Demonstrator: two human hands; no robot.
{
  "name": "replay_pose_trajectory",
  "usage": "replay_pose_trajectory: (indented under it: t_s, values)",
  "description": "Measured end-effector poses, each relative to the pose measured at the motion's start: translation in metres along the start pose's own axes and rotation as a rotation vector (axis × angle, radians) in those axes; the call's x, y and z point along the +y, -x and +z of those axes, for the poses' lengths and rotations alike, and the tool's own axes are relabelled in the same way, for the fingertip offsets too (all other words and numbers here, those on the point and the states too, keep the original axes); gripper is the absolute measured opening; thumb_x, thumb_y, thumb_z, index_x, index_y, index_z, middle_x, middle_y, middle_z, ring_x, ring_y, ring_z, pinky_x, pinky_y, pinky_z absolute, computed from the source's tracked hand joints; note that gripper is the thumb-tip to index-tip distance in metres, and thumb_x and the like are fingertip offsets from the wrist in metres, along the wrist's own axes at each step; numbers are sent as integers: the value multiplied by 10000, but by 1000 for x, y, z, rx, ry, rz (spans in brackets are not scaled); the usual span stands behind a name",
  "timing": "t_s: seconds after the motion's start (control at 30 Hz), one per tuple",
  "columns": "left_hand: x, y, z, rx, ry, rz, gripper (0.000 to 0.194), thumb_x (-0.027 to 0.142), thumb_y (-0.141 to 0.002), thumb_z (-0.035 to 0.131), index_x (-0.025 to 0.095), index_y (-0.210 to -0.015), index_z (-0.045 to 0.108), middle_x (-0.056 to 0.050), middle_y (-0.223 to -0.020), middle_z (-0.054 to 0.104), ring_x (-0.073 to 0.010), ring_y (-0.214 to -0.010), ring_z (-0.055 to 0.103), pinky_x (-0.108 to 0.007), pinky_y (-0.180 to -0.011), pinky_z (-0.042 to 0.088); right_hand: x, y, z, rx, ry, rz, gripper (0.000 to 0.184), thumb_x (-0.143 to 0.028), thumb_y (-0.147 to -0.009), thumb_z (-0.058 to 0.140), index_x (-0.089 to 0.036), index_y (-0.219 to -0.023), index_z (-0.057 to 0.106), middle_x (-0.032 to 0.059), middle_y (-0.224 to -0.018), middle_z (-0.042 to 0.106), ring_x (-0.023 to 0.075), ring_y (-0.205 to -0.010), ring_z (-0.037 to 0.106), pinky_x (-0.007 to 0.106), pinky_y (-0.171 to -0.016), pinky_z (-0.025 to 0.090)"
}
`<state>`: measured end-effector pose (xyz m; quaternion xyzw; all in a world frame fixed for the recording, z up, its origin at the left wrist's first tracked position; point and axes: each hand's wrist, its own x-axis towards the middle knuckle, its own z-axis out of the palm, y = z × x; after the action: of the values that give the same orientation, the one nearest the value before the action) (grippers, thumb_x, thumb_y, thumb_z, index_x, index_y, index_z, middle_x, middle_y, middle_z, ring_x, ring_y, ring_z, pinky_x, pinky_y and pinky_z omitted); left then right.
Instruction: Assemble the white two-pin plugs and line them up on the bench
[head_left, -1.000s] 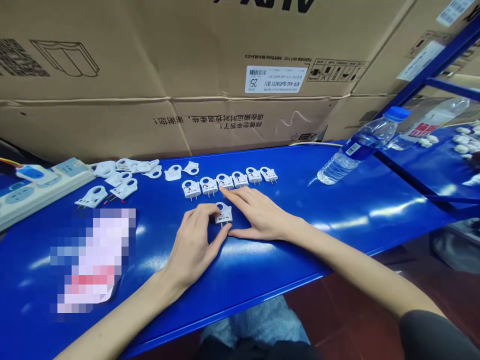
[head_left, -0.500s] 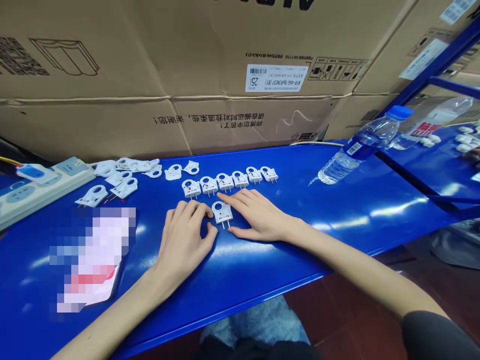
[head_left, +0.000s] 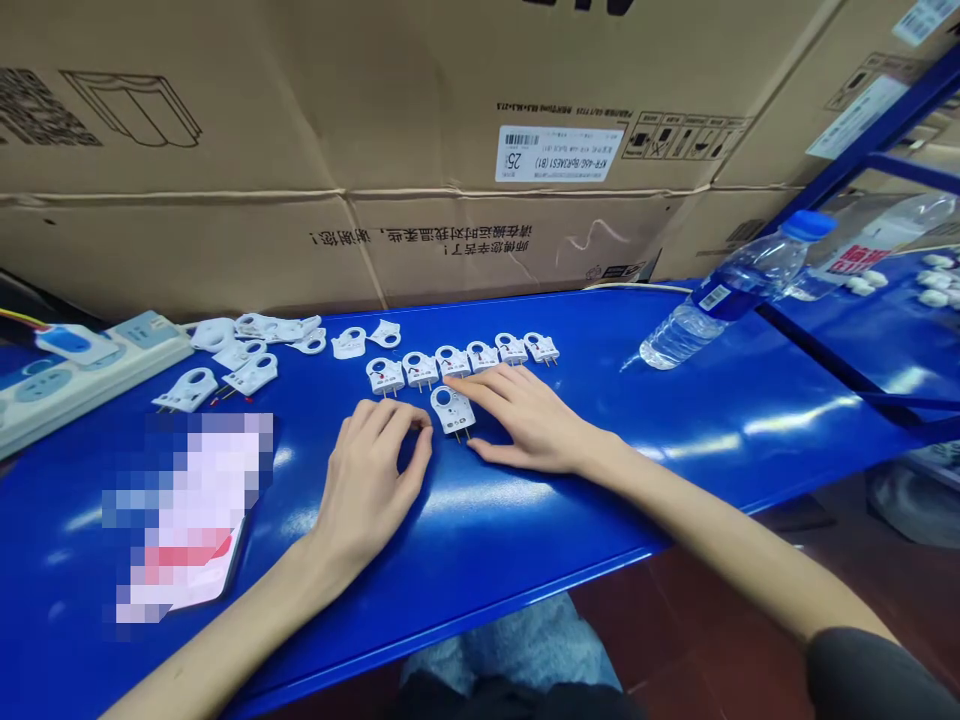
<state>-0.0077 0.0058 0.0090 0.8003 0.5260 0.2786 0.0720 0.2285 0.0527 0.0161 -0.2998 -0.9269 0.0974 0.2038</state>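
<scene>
A white two-pin plug piece [head_left: 452, 411] with a round hole at its top stands slightly tilted on the blue table, pins toward me. My right hand [head_left: 529, 420] has it between the index finger at its upper edge and the thumb near its pins. Just left of it, my left hand [head_left: 375, 450] is closed in a pinch, thumb tip against index finger. Whatever may be between those tips is too small to make out. Behind my hands runs a row of several similar plug pieces [head_left: 421, 371] with pins facing me, some showing small red parts.
Loose white shells [head_left: 270, 328] lie at back left beside a power strip [head_left: 97, 375]. A phone [head_left: 195, 520], partly pixelated, lies left. Water bottles [head_left: 720, 300] rest against a blue metal frame [head_left: 900, 160] at right. A large cardboard box [head_left: 420, 250] walls the back.
The plug piece has shifted slightly right and away from me and now tilts. My left hand's fingertips have come off its side and closed together. My right hand has moved slightly with the piece.
</scene>
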Motion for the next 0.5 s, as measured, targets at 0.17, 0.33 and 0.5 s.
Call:
replay_pose_trajectory:
  t_s: [0.17,0.33,0.5]
  values:
    - [4,-1,-1,89,180,-15,147,305,-1026,511,223,-959,612,-22,-915,688,-195,-876,617,-340,-819,494,-4,0,2,32,-12,-38,587,-332,-987,636,-168,-1519,450,152,-1404,628,306,-1262,569,480,-1027,492]
    - [7,-2,-1,68,276,-141,146,346,-988,576,235,-954,665,-5,-894,697,-179,-822,629,-315,-786,499,-5,0,4,80,-10,-78,433,-340,-991,647,-149,-1371,568,135,-1380,666,289,-1242,599,447,-1002,488]
    - [9,-6,-4,17,344,-236,170,381,-952,609,234,-904,681,-9,-870,690,-186,-817,601,-320,-772,471,-3,0,4,108,29,-84,274,-338,-993,640,-195,-1227,633,119,-1361,688,279,-1220,622,437,-970,480]
